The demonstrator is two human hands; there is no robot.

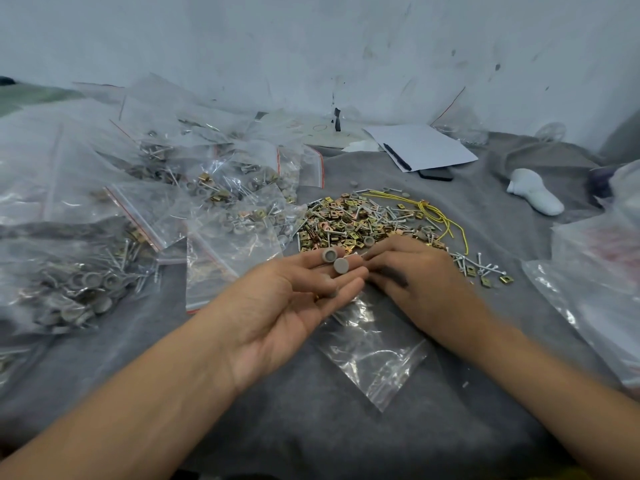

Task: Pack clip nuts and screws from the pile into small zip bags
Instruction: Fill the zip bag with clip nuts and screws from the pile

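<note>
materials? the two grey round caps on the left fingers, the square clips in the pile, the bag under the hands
Grey caps: matte, uniform grey, no glint, so probably moulded plastic.
Square clips: yellow-gold sheen with some coppery pieces, likely zinc-plated sheet steel.
Bag: clear, glossy, creased film with glare streaks, so thin plastic, probably polyethylene.

Beyond my hands rises a pale, bluish-white wall [311, 46], scuffed with dark marks and scratches. Under my hands spreads a grey cloth [311, 427], wrinkled toward the far right. Past my right hand, near the wall, lies a white sheet of paper [426, 145] with a dark pen [396, 156] across it. The light is soft and even.
</note>
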